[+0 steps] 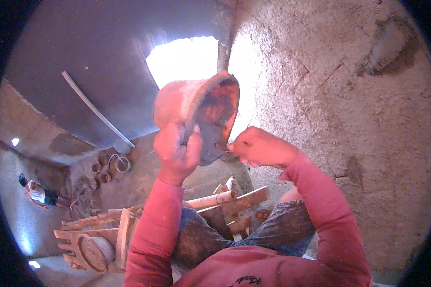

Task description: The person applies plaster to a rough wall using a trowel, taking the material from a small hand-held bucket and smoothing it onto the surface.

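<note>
Coarse, cracked earthen surface (316,100) spreads beside a round, grey-smeared red bucket (177,103) held aloft, left hand (175,150) clenching its rim, right hand (266,147) finger-curled at its lower edge, whether gripping I cannot tell.

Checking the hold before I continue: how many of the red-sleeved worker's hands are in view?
2: the left hand gripping the reddish pot, the right hand at its lower right edge.
</note>
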The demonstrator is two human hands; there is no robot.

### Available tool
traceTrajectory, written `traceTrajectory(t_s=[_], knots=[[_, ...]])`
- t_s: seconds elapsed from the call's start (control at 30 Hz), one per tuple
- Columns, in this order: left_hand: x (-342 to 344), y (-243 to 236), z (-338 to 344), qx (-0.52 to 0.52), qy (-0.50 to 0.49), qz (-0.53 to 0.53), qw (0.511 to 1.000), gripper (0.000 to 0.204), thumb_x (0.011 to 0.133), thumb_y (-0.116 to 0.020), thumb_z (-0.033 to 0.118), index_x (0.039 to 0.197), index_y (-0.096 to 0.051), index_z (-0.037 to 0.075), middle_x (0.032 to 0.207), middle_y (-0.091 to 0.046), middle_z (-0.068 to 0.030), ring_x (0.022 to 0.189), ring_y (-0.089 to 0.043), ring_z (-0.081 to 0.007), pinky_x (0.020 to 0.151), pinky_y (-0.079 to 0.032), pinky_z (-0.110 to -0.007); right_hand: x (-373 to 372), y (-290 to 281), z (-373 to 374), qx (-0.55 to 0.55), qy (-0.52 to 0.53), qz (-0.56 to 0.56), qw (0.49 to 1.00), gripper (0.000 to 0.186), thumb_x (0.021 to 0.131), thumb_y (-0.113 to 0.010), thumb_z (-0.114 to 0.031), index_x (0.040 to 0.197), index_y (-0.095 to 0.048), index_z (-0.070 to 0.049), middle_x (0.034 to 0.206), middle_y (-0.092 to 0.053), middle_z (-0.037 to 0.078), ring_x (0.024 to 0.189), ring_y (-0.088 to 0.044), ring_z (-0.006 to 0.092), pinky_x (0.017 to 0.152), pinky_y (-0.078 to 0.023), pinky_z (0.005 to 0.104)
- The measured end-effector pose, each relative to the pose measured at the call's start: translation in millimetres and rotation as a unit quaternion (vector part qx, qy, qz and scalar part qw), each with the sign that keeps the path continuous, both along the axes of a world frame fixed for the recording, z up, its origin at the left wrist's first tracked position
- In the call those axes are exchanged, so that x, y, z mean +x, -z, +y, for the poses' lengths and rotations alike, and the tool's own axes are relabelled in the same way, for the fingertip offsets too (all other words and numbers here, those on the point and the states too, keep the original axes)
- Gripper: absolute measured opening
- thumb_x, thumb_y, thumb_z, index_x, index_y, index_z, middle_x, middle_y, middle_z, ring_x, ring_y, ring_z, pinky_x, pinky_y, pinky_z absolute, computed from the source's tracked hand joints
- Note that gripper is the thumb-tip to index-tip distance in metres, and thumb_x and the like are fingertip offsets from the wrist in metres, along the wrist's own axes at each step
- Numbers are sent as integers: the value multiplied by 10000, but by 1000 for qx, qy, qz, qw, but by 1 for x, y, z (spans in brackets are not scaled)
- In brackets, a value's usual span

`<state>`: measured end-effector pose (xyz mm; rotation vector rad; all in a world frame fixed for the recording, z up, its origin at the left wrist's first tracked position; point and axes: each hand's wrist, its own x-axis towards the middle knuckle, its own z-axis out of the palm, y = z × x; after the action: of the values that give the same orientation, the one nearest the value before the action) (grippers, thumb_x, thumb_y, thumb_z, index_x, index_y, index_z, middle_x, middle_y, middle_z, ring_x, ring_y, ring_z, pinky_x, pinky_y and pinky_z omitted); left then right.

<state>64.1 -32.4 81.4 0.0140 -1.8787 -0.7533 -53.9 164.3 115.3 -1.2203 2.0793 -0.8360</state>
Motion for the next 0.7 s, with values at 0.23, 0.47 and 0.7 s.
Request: traceTrajectory(t_s=[0.23, 0.47, 0.7], knots=[[-3, -7, -15, 62, -38, 10, 997, 202, 845, -711, 47, 768, -525, 28, 632, -506, -133, 533, -512, -289, 520, -416, -388, -19, 4, 23, -86, 211, 316, 921, 192, 894, -713, -205, 877, -650, -24, 817, -597, 139, 791, -602, 376, 703, -476, 491], [-10, 4, -13, 17, -17, -6, 1000, 218, 822, -719, 40, 741, -516, 37, 642, -519, -136, 532, -523, -311, 517, -418, -402, -17, -22, 37, 65, 236, 445, 861, 199, 940, -657, -229, 908, -698, -37, 872, -677, 172, 818, -669, 385, 713, -515, 505], [-8, -4, 2, 11, 7, 5, 1000, 259, 799, -718, 11, 718, -474, 44, 625, -487, -123, 519, -507, -309, 505, -405, -402, -16, -4, 24, 209, 191, 401, 871, 338, 972, -583, -304, 827, -739, -41, 818, -712, 214, 780, -705, 410, 713, -563, 524]])
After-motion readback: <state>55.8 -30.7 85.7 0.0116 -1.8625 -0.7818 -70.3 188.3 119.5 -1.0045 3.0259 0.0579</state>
